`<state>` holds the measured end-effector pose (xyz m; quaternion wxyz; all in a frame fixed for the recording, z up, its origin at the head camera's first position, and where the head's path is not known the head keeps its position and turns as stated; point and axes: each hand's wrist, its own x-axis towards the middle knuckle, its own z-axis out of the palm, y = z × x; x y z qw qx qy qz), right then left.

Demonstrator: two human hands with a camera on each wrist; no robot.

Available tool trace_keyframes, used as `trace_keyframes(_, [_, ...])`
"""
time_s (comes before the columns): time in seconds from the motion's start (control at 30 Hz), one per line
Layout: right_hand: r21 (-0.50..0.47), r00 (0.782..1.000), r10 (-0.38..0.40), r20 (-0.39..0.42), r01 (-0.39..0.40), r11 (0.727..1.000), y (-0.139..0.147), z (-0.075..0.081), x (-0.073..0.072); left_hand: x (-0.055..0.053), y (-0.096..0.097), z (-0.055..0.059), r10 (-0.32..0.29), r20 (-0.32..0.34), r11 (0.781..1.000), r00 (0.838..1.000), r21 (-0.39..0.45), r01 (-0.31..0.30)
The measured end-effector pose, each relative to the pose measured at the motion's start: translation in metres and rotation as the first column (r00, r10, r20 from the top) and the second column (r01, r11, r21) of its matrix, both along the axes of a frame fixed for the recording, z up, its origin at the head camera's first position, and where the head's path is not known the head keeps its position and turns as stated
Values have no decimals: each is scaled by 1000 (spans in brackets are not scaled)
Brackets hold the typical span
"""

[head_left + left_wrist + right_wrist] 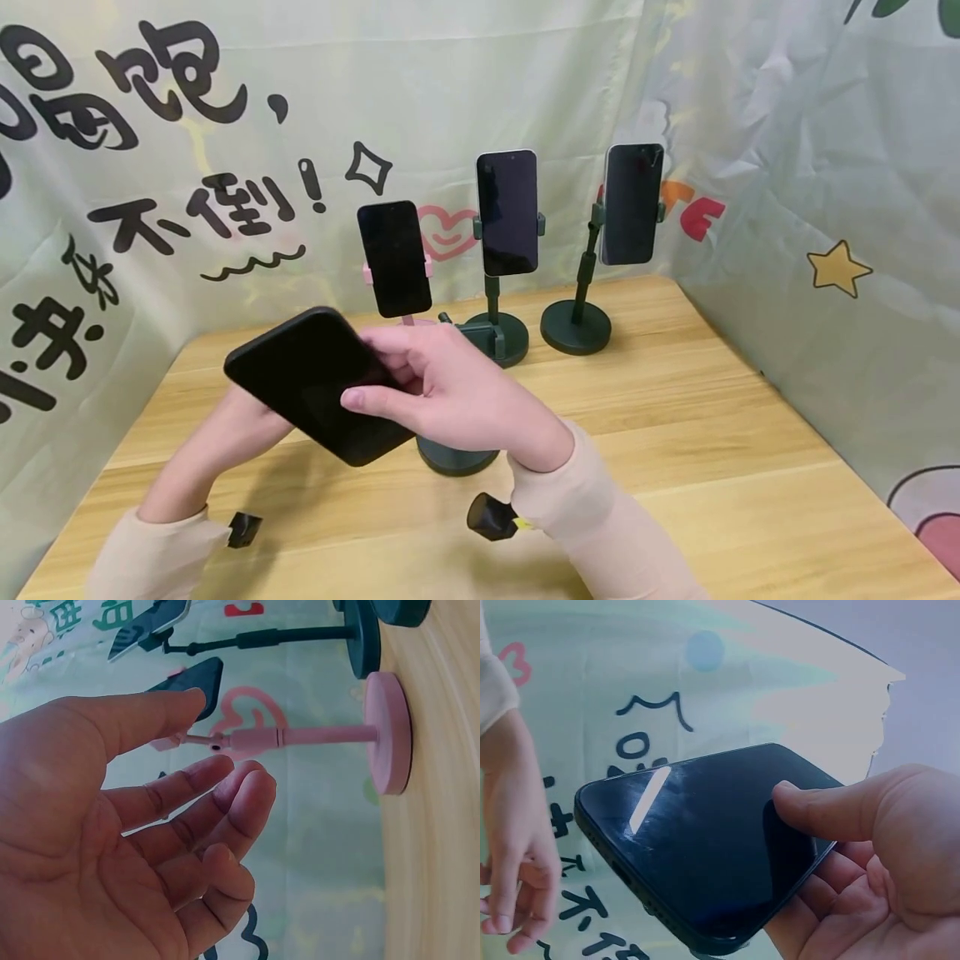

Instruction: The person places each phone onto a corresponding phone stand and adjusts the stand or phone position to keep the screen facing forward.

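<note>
My right hand [472, 400] grips a black smartphone [300, 375] at its edge, thumb across the dark screen and fingers underneath. The phone is held tilted above the table, and the right wrist view shows a bright reflection on its glass. Behind the phone, my left hand [251, 425] is partly hidden in the head view. In the left wrist view that left hand [157, 832] holds nothing, its fingers loosely bent and the thumb apart from them. Behind my right hand stands a dark green phone stand, its round base [457, 458] and clamp [486, 338] showing.
Along the back of the wooden table [675, 433], a pink stand [322, 736] and two dark green stands [576, 325] hold phones upright. A printed cloth [315, 50] hangs behind and at both sides. Black devices [491, 517] stick out at the cuffs.
</note>
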<state>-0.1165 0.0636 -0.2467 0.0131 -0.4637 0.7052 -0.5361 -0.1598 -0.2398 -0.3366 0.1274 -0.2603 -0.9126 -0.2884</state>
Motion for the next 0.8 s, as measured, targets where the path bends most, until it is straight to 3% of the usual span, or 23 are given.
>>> trace_keyframes(0.1, [-47,999,-13,49,15,999,5,3,0,2,4,1,21,22,1000,1000,2,-21])
trace_keyframes(0.23, [-87,994,-22,109,31,996,10,6,0,7,12,7,69,101,998,992,-22,-67])
trace_keyframes(0.37, [-125,992,-26,120,41,991,13,7,-1,9,22,12,42,112,999,993,-18,-40])
trace_keyframes(0.57, [-173,988,-99,120,119,978,21,10,-4,12,38,18,-16,134,1000,991,17,14])
trace_keyframes(0.8, [-243,986,-111,125,139,960,28,12,-11,15,55,22,-98,107,993,989,72,90])
